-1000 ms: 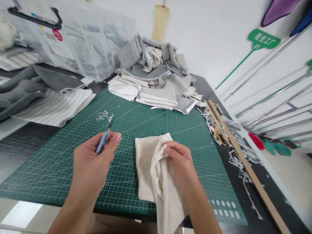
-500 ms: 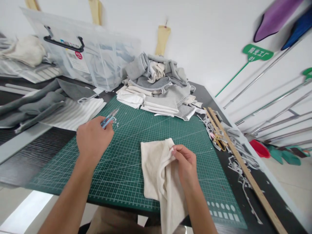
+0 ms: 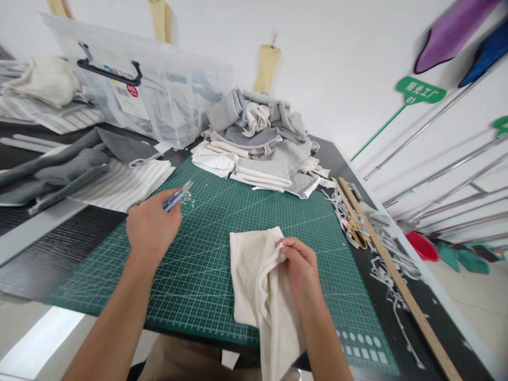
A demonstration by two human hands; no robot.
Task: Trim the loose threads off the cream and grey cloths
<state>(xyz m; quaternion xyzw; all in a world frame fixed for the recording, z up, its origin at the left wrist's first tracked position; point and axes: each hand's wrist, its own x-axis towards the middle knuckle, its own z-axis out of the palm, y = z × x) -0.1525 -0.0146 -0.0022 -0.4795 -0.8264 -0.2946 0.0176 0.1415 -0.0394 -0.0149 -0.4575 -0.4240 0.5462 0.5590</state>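
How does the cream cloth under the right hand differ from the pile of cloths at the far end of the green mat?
The cream cloth is one single piece, hanging over the near mat edge; the pile holds many pieces. The cream cloth is one colour; the pile mixes grey, white and cream. Both lie on the green mat.

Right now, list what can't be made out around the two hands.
- Blue snips, head view: the left hand hides the handles.
- Cream cloth: the near end runs off the bottom edge.
- Right hand: its fingertips are buried in a cloth fold.
- Bits beside the snips on the green mat: too small.
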